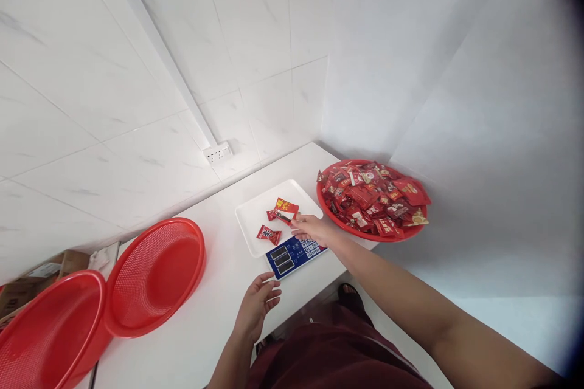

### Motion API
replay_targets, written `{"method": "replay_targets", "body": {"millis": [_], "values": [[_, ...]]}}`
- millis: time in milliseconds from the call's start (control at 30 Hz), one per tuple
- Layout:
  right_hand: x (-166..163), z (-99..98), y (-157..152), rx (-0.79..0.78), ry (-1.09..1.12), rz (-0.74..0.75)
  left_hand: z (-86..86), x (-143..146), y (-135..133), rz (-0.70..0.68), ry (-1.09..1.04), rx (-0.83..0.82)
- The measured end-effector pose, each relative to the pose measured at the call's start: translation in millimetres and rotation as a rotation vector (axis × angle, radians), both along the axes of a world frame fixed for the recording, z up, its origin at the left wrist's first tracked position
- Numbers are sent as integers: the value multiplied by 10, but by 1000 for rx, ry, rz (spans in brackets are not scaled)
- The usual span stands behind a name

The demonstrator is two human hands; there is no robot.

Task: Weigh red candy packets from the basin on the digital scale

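Note:
My right hand (311, 228) grips a red-and-yellow snack packet (287, 206) by its near edge, over the white weighing tray (249, 211) of a digital scale. Two small red packets are near it: one dark-lettered packet (268, 234) lies on the tray, and another (271, 215) is partly covered by the held packet. Below my right wrist, the scale's blue keypad panel (278, 272) is partly hidden. Nearer to me, my left hand (258, 305) hovers by the table's front edge with fingers apart and nothing in them.
A red basket (323, 199) heaped with red snack packets (365, 194) stands right of the scale. Two red perforated baskets, one (157, 273) beside the other (55, 334), sit at the left. Behind them is a cardboard box (73, 261). A wall socket (216, 152) is above the white table (219, 279).

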State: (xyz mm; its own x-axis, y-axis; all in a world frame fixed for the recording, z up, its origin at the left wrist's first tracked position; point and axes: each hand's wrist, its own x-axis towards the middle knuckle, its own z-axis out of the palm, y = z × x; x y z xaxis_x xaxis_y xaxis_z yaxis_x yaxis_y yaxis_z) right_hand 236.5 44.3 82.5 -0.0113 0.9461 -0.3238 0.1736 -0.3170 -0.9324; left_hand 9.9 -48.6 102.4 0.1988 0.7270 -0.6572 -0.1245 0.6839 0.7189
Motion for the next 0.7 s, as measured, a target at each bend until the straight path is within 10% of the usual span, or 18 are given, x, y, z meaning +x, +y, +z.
{"method": "replay_targets", "body": {"millis": [133,400,700], "values": [[-68,-83,-61,115,-240,36,-29,13,-4,0,-2,-4],[-473,-113,-96,480,-896,641,-4,27,-23,-31,6,-4],[-261,-81,-52,423,-873,463,-22,-71,-21,35,30,-26]]}}
